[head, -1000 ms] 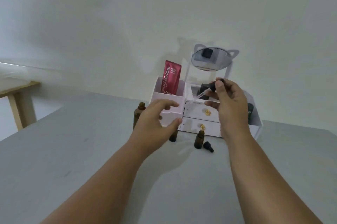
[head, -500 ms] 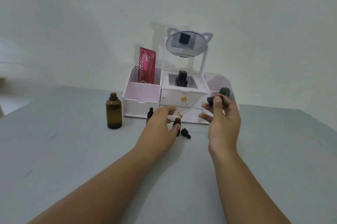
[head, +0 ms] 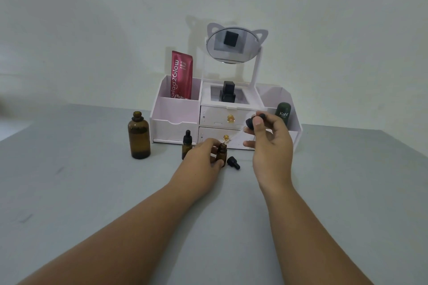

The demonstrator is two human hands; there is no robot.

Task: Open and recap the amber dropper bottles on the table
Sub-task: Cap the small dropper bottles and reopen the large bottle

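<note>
My left hand [head: 203, 159] grips a small amber dropper bottle [head: 221, 153] that stands open on the grey table. My right hand [head: 269, 143] holds a black dropper cap [head: 251, 121] above and to the right of it; the clear glass pipette slants down with its tip at the bottle's mouth. Another small amber bottle [head: 186, 144] with its black cap on stands just left of my left hand. A loose black dropper cap [head: 233, 162] lies on the table right of the held bottle. A large amber bottle [head: 139, 136] stands uncapped further left.
A white cosmetic organiser [head: 176, 120] with two drawers and a cat-ear mirror [head: 232, 46] stands against the wall behind the bottles. It holds a red tube [head: 181, 75], a black bottle [head: 228, 93] and a green Kahf container [head: 283, 113]. Grey table [head: 92, 192] stretches in front.
My left hand has closed around the small open bottle. My right hand brought the dropper cap down so the pipette tip meets the bottle's mouth. The camera view tilted downward.
</note>
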